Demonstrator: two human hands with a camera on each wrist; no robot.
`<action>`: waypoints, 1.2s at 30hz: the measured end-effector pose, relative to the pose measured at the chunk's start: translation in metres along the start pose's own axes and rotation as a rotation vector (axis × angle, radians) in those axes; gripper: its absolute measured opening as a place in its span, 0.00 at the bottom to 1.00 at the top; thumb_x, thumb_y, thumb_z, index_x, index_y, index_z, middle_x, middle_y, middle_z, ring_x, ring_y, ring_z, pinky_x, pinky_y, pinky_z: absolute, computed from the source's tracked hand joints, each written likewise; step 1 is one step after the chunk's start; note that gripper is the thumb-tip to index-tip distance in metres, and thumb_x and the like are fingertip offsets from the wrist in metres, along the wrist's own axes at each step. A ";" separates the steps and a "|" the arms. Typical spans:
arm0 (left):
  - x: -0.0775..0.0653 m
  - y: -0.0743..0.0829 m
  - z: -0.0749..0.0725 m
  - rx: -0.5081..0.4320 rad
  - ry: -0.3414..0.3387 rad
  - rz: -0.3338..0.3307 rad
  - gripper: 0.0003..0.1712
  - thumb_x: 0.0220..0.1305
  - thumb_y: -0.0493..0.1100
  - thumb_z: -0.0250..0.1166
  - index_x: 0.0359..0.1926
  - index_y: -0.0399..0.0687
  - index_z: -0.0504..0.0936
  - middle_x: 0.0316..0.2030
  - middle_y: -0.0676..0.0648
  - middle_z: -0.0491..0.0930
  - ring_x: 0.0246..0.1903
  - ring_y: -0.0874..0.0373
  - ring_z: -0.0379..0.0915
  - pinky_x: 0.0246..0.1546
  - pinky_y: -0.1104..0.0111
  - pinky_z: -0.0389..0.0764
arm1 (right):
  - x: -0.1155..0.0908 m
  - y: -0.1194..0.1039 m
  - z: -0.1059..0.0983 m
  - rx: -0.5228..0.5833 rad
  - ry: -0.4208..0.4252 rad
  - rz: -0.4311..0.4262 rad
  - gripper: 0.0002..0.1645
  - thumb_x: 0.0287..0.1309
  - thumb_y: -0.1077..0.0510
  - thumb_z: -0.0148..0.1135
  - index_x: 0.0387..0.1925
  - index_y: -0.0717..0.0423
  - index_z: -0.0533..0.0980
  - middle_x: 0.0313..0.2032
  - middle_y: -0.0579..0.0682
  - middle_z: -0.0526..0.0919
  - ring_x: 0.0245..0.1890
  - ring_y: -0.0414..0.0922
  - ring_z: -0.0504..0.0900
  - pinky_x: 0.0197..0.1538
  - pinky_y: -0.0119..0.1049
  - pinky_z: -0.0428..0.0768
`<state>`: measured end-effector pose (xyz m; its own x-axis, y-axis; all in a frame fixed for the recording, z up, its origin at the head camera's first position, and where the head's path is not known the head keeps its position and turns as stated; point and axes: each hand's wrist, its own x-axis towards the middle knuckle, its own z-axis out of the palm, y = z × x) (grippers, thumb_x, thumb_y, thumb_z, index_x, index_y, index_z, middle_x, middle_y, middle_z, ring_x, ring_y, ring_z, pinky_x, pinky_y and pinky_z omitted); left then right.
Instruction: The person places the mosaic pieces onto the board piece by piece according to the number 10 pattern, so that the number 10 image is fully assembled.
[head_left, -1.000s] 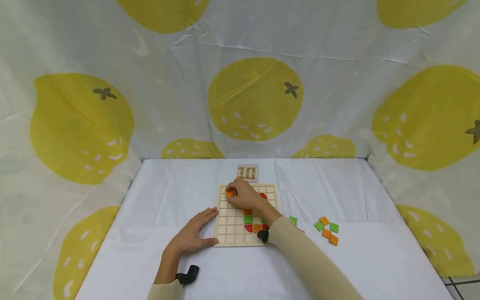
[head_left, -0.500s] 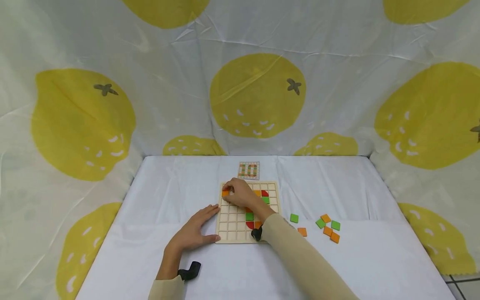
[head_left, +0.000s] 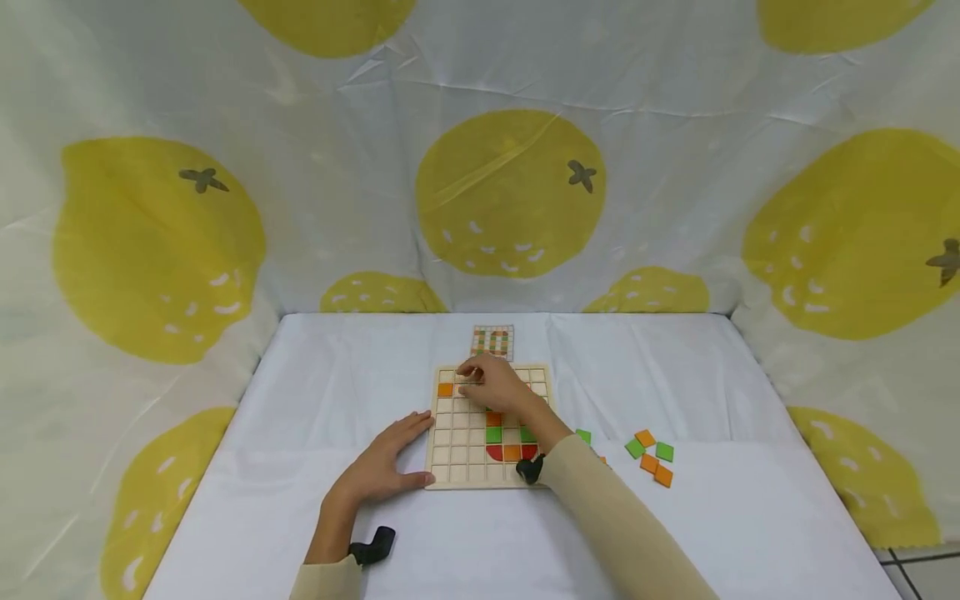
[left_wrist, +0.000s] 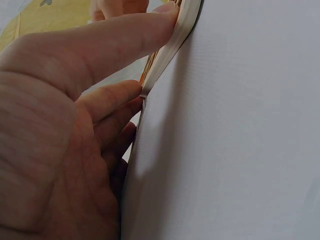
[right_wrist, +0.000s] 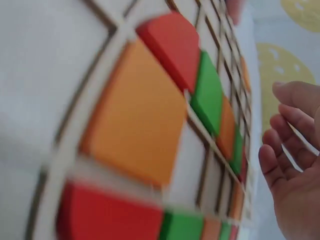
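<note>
A wooden grid board (head_left: 459,456) lies on the white-covered table, with orange, green and red tiles in some of its cells. An orange tile (head_left: 445,389) sits in the left column, second cell from the far edge. My right hand (head_left: 495,385) hovers just right of that tile, over the board's far part and hiding several cells. In the right wrist view this hand (right_wrist: 295,155) has loosely bent fingers with nothing between them. My left hand (head_left: 381,462) touches the board's left edge with extended fingers and thumb; the left wrist view shows the thumb against the wooden edge (left_wrist: 187,25).
A small printed pattern card (head_left: 492,340) lies behind the board. To the right is a loose group of orange and green tiles (head_left: 648,464). Another green tile (head_left: 584,435) lies nearer, partly covered by the right sleeve (head_left: 615,517). A lemon-print cloth (head_left: 510,196) hangs behind.
My right hand carried the orange tile left, set it in the left-column cell, let go and drew back slightly right. The left hand kept its place on the board's edge.
</note>
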<state>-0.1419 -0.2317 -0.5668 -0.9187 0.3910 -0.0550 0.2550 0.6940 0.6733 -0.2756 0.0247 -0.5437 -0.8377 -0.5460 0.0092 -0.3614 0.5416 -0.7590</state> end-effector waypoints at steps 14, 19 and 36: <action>-0.002 0.002 0.003 -0.014 0.008 -0.005 0.53 0.55 0.58 0.77 0.78 0.57 0.65 0.79 0.54 0.59 0.80 0.44 0.49 0.77 0.40 0.55 | -0.095 0.036 -0.061 -0.074 0.125 0.086 0.18 0.64 0.55 0.70 0.54 0.54 0.82 0.49 0.48 0.85 0.46 0.46 0.79 0.48 0.41 0.80; -0.001 0.001 0.001 -0.002 0.004 -0.005 0.53 0.55 0.58 0.77 0.79 0.57 0.64 0.79 0.53 0.59 0.80 0.44 0.49 0.76 0.40 0.55 | -0.128 0.049 -0.073 -0.173 0.122 0.159 0.19 0.62 0.53 0.72 0.53 0.51 0.83 0.48 0.44 0.85 0.47 0.44 0.78 0.52 0.43 0.80; 0.000 0.002 -0.001 -0.002 0.007 0.011 0.53 0.55 0.58 0.78 0.78 0.54 0.65 0.79 0.52 0.60 0.80 0.42 0.50 0.76 0.39 0.56 | -0.179 0.068 -0.082 -0.277 0.041 0.210 0.25 0.55 0.45 0.78 0.52 0.49 0.83 0.45 0.41 0.81 0.44 0.40 0.75 0.50 0.40 0.80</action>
<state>-0.1415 -0.2310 -0.5652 -0.9179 0.3946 -0.0428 0.2644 0.6884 0.6754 -0.1835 0.2118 -0.5434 -0.9193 -0.3812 -0.0978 -0.2721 0.7951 -0.5420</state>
